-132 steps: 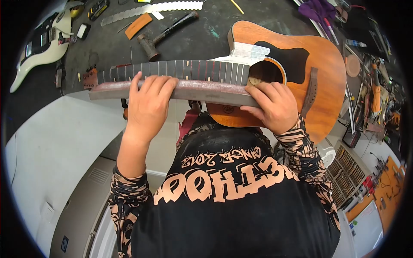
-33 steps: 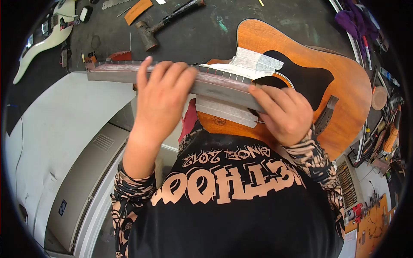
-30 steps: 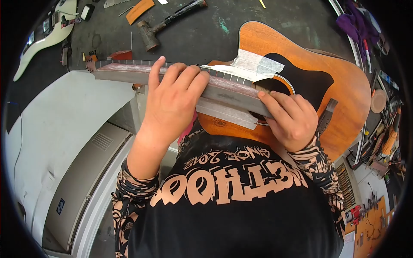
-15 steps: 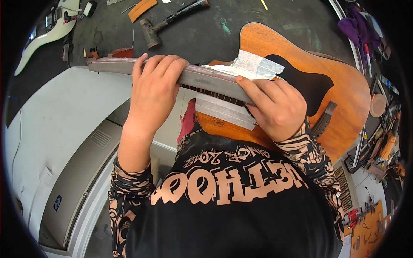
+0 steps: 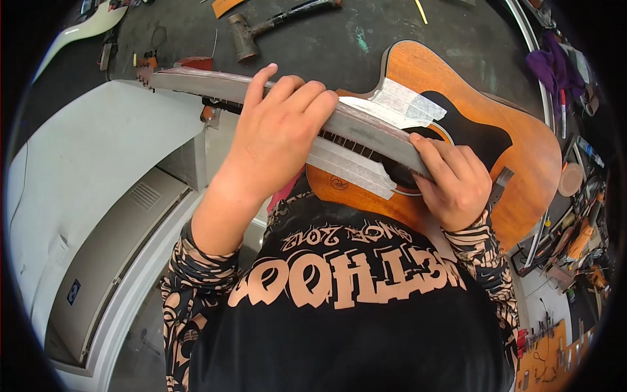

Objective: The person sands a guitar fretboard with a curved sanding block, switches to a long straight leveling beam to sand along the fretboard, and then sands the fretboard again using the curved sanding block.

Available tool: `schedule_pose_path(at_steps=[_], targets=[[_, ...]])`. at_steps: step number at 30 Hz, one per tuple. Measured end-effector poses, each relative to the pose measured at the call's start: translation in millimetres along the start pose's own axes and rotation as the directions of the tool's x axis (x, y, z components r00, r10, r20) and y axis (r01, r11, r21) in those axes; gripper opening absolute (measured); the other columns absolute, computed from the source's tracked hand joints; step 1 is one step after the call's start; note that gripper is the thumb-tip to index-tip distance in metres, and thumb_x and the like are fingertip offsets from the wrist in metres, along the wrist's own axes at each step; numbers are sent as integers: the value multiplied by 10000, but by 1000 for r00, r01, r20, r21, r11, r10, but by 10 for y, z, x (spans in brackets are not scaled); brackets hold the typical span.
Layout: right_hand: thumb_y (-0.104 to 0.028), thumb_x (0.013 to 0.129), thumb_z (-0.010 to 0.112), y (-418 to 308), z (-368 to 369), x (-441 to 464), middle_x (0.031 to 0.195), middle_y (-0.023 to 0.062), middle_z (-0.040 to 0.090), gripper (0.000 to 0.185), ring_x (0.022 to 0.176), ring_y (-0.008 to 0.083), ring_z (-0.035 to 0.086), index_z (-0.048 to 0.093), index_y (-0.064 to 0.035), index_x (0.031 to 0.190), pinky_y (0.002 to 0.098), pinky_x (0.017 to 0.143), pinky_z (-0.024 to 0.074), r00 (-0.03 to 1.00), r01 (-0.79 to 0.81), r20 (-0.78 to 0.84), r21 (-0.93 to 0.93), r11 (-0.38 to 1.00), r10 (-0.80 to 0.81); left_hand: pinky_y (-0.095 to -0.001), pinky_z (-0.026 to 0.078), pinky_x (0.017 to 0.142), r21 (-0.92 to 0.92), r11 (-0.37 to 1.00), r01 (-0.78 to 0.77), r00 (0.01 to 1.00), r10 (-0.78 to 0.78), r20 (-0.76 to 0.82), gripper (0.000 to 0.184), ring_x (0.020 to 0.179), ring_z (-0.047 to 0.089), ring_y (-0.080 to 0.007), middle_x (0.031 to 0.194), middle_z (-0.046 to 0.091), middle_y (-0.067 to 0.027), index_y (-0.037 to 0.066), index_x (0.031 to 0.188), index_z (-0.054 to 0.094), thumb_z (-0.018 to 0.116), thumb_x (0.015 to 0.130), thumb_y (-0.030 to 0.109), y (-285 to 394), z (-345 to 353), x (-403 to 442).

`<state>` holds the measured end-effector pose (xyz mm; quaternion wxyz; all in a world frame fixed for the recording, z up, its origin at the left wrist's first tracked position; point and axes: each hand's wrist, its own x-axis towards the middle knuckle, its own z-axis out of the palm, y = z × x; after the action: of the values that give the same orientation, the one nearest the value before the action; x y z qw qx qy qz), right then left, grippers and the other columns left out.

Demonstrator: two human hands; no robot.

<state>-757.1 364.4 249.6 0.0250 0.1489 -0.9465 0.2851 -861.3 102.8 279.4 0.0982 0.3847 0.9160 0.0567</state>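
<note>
A long grey sanding beam lies along the fretted neck of an acoustic guitar. My left hand is closed over the beam's middle, index finger raised somewhat. Near the beam's right end, my right hand grips it with fingers on top and the thumb side below. Part of the fretboard shows under the beam; the rest is covered. Strips of masking tape cover the guitar top on both sides of the fretboard. The beam and my right hand partly hide the soundhole.
A worn mallet lies on the dark bench beyond the neck. At upper left is a pale curved piece. A purple cloth and many hand tools crowd the right side. A white surface stands at left.
Both hands and the sanding beam have slid right along the neck, with the beam's end now over the soundhole. The camera view has shifted slightly.
</note>
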Motion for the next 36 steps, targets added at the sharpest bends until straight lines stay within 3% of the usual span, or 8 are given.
schedule_pose_path(at_steps=[9, 12, 17, 20, 25, 32, 34, 36], targets=[[-110, 633, 809, -104, 29, -60, 1032, 22, 690, 669, 777, 184, 624, 690, -143, 1291, 325, 660, 512, 998, 70, 10, -22, 997, -70, -525, 321, 1148, 44, 998, 38, 998, -36, -52, 265, 1106, 614, -217, 1054, 658, 13, 139, 1083, 645, 640, 834, 50, -30, 47, -238], [-101, 615, 803, -172, 40, -36, 1056, 32, 698, 665, 769, 188, 625, 696, -132, 1271, 316, 657, 516, 998, 59, 13, -16, 998, -59, -503, 287, 1164, 2, 998, 67, 997, -67, -43, 504, 1224, 568, -234, 1180, 655, 3, 145, 1201, 639, 735, 725, 10, 57, 106, -345], [-104, 626, 796, -405, -41, 90, 1180, 67, 666, 667, 1049, 234, 656, 671, -126, 1282, 374, 912, 508, 994, 0, 107, -192, 981, 21, -526, 235, 1171, -131, 969, 210, 951, -234, -201, 649, 1339, 499, -261, 1308, 619, -10, 177, 1341, 623, 834, 736, 284, -179, 162, -605], [-76, 625, 812, -515, 23, 225, 1256, 105, 665, 717, 1055, 281, 666, 649, -94, 1323, 376, 898, 523, 993, 58, 109, -153, 987, -41, -547, 195, 1180, -98, 988, 117, 956, -139, -260, 669, 1343, 499, -263, 1309, 625, 3, 192, 1330, 636, 840, 724, 387, -249, 264, -621], [-61, 814, 626, -561, 68, 347, 1076, 68, 656, 721, 763, 195, 593, 580, -371, 1463, 307, 688, 525, 948, 217, 292, -314, 924, -124, -556, 143, 1193, -164, 985, 55, 924, -113, -366, 663, 1321, 508, -261, 1220, 630, 11, 221, 1300, 656, 846, 681, 360, -226, 480, -581], [-78, 801, 646, -615, 44, 138, 1098, 85, 663, 689, 764, 195, 611, 615, -354, 1431, 307, 657, 519, 946, 164, 316, -275, 947, -72, -559, 77, 1218, -152, 987, 56, 884, -119, -451, 555, 1313, 517, -249, 1159, 610, 35, 279, 1196, 675, 834, 665, 311, -45, 689, -583], [-199, 862, 599, -620, 175, 225, 1038, 72, 625, 654, 753, 168, 564, 559, -411, 1479, 274, 663, 521, 951, 209, 282, -274, 939, -129, -584, 84, 1208, -175, 969, 172, 870, -233, -435, 521, 1302, 518, -227, 1141, 610, 54, 308, 1105, 676, 844, 612, 307, -84, 671, -610], [-103, 797, 630, -798, 150, 391, 1133, 92, 655, 695, 850, 189, 614, 609, -364, 1442, 302, 715, 528, 936, 165, 347, -274, 948, -63, -585, 63, 1209, -128, 973, 192, 873, -229, -431, 543, 1314, 511, -245, 1154, 612, 48, 310, 1103, 681, 849, 587, 310, -212, 675, -635]])
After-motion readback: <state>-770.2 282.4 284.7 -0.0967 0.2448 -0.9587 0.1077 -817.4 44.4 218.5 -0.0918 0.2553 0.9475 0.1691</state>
